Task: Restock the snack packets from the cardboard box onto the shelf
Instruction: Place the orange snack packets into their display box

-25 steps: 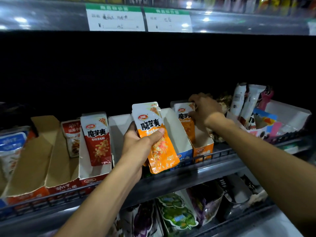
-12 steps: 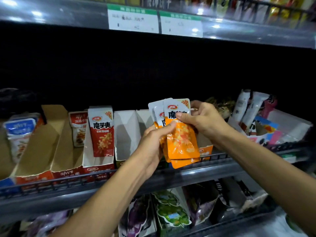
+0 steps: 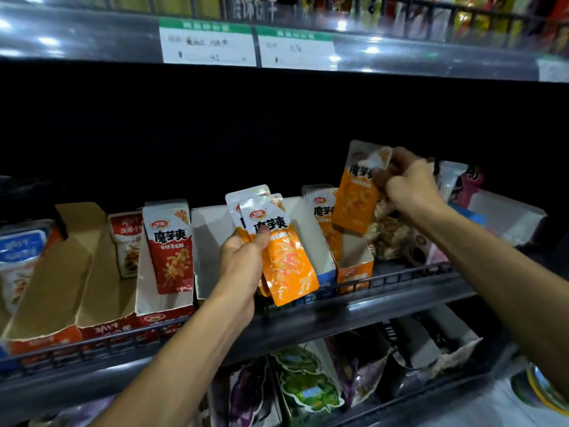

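The left hand (image 3: 243, 263) grips a small stack of orange-and-white foil snack packets (image 3: 283, 257), thumb pressed across the front one, just above the dark wire front rail of the shelf (image 3: 400, 277). Behind them stands a white open-topped cardboard display box (image 3: 212, 241). Further right, the right hand (image 3: 406, 183) pinches one single orange foil packet (image 3: 357, 192) by its top corner, above an orange cardboard tray (image 3: 354, 269) near the shelf's front edge.

Price tags (image 3: 209, 44) blurred, unreadable.

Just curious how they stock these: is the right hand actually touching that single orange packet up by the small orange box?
Touching. The head view shows the right hand pinching the top corner of the orange packet.
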The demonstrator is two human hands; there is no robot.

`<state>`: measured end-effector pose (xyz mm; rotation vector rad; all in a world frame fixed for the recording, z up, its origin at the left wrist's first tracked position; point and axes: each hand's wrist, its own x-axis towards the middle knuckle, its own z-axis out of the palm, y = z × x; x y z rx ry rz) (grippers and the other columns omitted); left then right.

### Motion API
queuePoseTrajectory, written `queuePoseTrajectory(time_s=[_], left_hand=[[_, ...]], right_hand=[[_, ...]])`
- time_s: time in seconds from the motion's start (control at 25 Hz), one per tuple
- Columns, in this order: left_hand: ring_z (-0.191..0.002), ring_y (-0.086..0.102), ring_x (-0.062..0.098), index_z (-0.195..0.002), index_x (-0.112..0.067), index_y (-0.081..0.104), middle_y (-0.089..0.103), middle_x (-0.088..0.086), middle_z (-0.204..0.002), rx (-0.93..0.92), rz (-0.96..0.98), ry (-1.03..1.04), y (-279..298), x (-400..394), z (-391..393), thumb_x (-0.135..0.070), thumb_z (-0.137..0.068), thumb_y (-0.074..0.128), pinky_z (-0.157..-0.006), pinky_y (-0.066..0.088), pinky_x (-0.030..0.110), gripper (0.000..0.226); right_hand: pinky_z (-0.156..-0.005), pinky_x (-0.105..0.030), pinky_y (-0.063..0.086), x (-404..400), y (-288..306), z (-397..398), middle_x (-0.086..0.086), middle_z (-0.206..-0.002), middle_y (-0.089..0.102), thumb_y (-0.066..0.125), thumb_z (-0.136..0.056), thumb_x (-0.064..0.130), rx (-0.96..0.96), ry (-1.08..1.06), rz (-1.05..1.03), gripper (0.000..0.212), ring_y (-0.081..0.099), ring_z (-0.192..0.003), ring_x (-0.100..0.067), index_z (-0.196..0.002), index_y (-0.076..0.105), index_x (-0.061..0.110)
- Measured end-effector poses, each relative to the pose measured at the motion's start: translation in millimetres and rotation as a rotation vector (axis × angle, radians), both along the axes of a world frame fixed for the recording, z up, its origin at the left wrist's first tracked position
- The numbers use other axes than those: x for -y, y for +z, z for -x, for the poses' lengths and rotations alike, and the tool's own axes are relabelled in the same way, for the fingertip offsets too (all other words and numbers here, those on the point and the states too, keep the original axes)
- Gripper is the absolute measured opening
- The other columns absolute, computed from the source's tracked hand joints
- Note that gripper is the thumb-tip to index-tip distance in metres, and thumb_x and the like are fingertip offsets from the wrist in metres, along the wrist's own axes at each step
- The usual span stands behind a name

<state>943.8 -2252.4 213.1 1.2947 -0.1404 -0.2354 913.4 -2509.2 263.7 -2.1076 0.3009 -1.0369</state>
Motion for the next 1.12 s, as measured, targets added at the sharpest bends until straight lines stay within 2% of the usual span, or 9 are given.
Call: queuePoseTrajectory(time_s=[0.12,0.24,0.4,0.64,0.76,0.84,0.92,1.04,1.12], left_hand=[[-0.074,0.066,0.015,-0.088,-0.022,0.058,0.069,-0.004,-0.077,0.007,-0.019,-0.014,-5.7,0.7,-1.3,-0.026,-0.098,0.058,-0.079,0.052,0.036,0.011],[-0.061,0.069,0.007,-0.092,-0.021,0.061,0.072,-0.010,-0.068,0.034,-0.035,-0.054,-11.9,-0.1,-2.3,-0.027,-0.098,0.059,-0.065,0.051,0.030,0.008],[-0.062,0.070,0.005,-0.095,-0.018,0.062,0.074,-0.008,-0.071,0.068,-0.061,-0.094,-13.9,-2.8,-4.3,-0.026,-0.098,0.059,-0.060,0.050,0.027,0.009],[-0.085,0.073,0.017,-0.096,-0.022,0.064,0.077,-0.004,-0.085,0.087,-0.053,-0.085,-14.9,-3.4,-9.2,-0.027,-0.097,0.060,-0.077,0.055,0.035,0.006],[-0.085,0.074,0.015,-0.097,-0.023,0.065,0.077,-0.005,-0.086,0.104,-0.040,-0.102,-13.4,0.4,-6.7,-0.029,-0.094,0.063,-0.073,0.057,0.033,0.006],[-0.084,0.075,0.013,-0.099,-0.024,0.066,0.078,-0.005,-0.089,0.130,-0.037,-0.127,-10.8,6.3,-0.9,-0.028,-0.093,0.066,-0.069,0.058,0.032,0.008],[-0.084,0.075,0.013,-0.100,-0.024,0.067,0.078,-0.004,-0.091,0.172,-0.060,-0.143,-7.7,13.4,5.7,-0.027,-0.092,0.068,-0.068,0.060,0.031,0.009],[-0.087,0.073,0.017,-0.099,-0.024,0.065,0.076,-0.001,-0.093,0.151,-0.109,-0.159,-7.8,18.3,10.7,-0.038,-0.096,0.059,-0.074,0.060,0.032,0.015],[-0.094,0.069,0.023,-0.097,-0.023,0.062,0.073,0.006,-0.099,0.093,-0.131,-0.093,-10.8,15.0,5.1,-0.041,-0.099,0.054,-0.082,0.056,0.040,0.020]], right_hand=[[-0.083,-0.014,0.046,-6.0,-16.6,-17.4,-0.005,-0.115,0.058,0.060,-0.093,0.008,-0.153,0.056,0.086,0.034,0.052,-0.111,-0.015,-0.126,0.054,0.005],[-0.087,-0.030,0.047,-6.6,-37.7,-32.7,-0.007,-0.122,0.062,0.064,-0.091,0.017,-0.319,-0.048,0.321,0.035,0.057,-0.111,-0.022,-0.125,0.058,0.014],[-0.089,-0.036,0.044,-8.3,-44.5,-40.4,-0.006,-0.129,0.058,0.062,-0.091,0.031,-0.446,-0.284,0.662,0.039,0.054,-0.115,-0.029,-0.129,0.056,0.024],[-0.086,-0.040,0.043,-13.5,-46.0,-30.5,-0.010,-0.124,0.050,0.066,-0.087,0.031,-0.340,-0.383,0.685,0.048,0.052,-0.109,-0.030,-0.129,0.045,0.018],[-0.070,-0.025,0.045,-34.9,-34.8,-8.2,-0.003,-0.103,0.062,0.060,-0.093,0.035,-0.108,-0.036,0.316,0.027,0.060,-0.093,-0.018,-0.113,0.057,0.017],[-0.066,-0.017,0.047,-63.0,-22.4,8.6,0.002,-0.096,0.067,0.061,-0.092,0.032,-0.182,0.351,-0.026,0.021,0.065,-0.088,-0.007,-0.108,0.060,0.019],[-0.060,-0.012,0.048,-77.2,-15.2,17.8,0.001,-0.095,0.069,0.067,-0.088,0.017,-0.273,0.514,-0.158,0.025,0.067,-0.078,0.001,-0.112,0.059,0.012],[-0.051,-0.016,0.048,-68.7,-6.9,23.8,0.000,-0.090,0.069,0.069,-0.086,0.010,-0.319,0.435,-0.149,0.024,0.065,-0.064,0.000,-0.108,0.060,0.012],[-0.055,-0.022,0.051,-43.7,1.5,22.8,-0.004,-0.093,0.067,0.067,-0.088,0.012,-0.188,0.252,-0.139,0.021,0.065,-0.067,-0.009,-0.106,0.058,0.013]])
